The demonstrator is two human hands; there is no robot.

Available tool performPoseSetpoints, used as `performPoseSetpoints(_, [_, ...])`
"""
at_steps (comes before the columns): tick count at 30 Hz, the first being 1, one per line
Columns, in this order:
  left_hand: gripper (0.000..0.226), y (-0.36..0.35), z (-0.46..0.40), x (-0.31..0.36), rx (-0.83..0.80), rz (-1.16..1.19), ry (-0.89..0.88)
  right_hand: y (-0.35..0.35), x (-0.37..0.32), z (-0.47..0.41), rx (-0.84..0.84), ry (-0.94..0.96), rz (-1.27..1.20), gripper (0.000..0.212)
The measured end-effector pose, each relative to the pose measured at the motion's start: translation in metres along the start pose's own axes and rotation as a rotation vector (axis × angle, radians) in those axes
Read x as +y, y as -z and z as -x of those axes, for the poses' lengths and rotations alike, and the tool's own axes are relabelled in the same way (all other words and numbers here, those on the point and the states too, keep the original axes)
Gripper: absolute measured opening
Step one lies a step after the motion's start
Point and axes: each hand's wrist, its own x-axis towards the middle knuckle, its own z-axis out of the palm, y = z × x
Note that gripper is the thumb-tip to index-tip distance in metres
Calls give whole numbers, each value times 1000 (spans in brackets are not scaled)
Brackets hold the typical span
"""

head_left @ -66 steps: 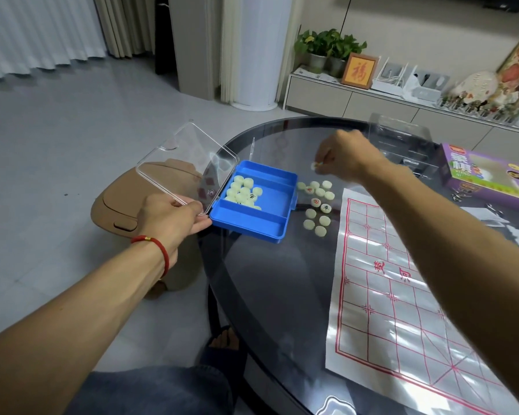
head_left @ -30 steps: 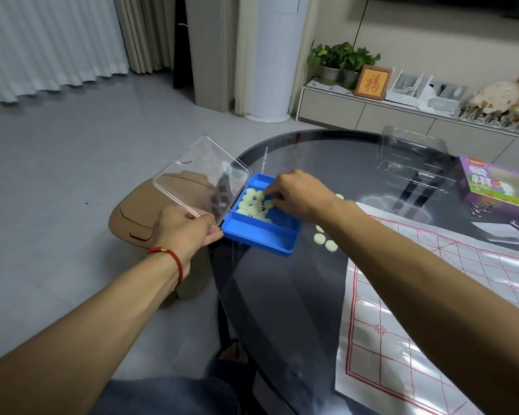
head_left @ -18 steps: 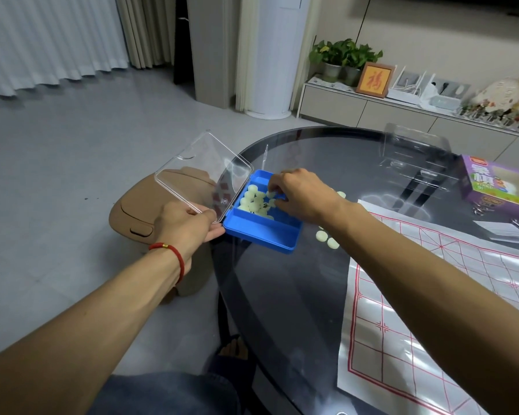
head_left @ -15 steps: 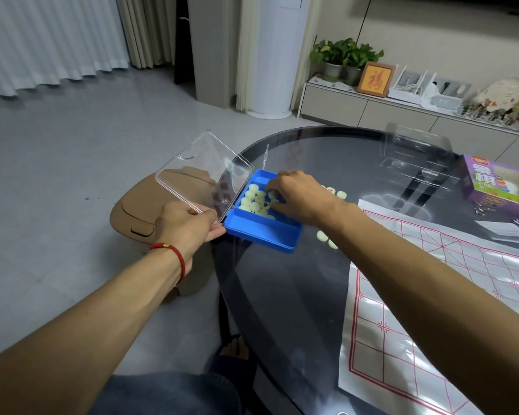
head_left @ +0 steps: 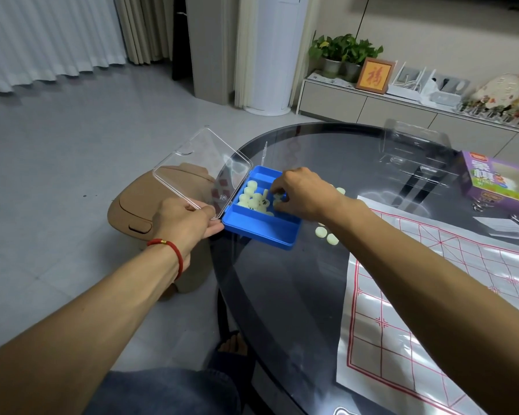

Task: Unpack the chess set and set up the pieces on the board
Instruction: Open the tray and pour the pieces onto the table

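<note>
Head view: the left hand [head_left: 184, 221] pinches the clear lid [head_left: 201, 169]; the right hand [head_left: 304, 194] seemingly pinches a piece [head_left: 277, 197] inside the blue box [head_left: 262, 233] on the counter [head_left: 297, 295].

Even, soft indoor light, moderately dim. Glare streaks on glass table [head_left: 282, 295] and glossy board [head_left: 432, 295]. Shadows faint. Wide-angle bowing at edges. Shelf [head_left: 432, 109] at far right slightly blurred; centre sharp.
</note>
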Motion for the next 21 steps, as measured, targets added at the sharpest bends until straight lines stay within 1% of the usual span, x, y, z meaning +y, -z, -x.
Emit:
performPoseSetpoints(6, [6,0,-2,-2,2,-5,-4,2,3,6,-36,2,-12,27])
performPoseSetpoints(10, [5,0,-2,-2,7,-14,-8,7,7,9,-77,17,-23,32])
performPoseSetpoints(16, [6,0,0,-2,8,-9,-15,6,5,6,-102,58,-7,18])
performPoseSetpoints(21, [6,0,0,-1,0,-13,-12,9,6,5,-129,96,23,19])
